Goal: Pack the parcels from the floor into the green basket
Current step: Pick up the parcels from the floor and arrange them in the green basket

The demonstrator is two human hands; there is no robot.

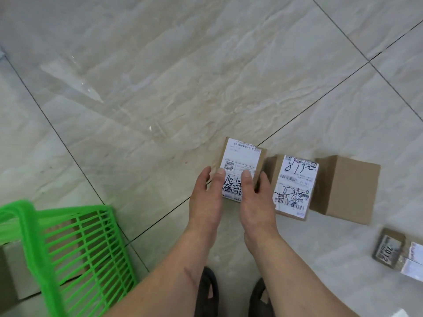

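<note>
A small cardboard parcel (240,156) with a white shipping label lies on the tiled floor. My left hand (207,202) reaches it from the left, thumb on the label and fingers at its left side. My right hand (256,202) comes from the right, thumb on the label and fingers against its right side. To the right lie a second labelled parcel (295,186) and a plain brown box (348,188). The green basket (75,255) stands at the lower left with a cardboard box (20,271) inside it.
Small taped packets (389,250) lie at the right edge, one marked with handwritten digits. My two dark sandals (208,287) show at the bottom between my forearms. Pale marble tiles with dark grout lines stretch across the upper part of the view.
</note>
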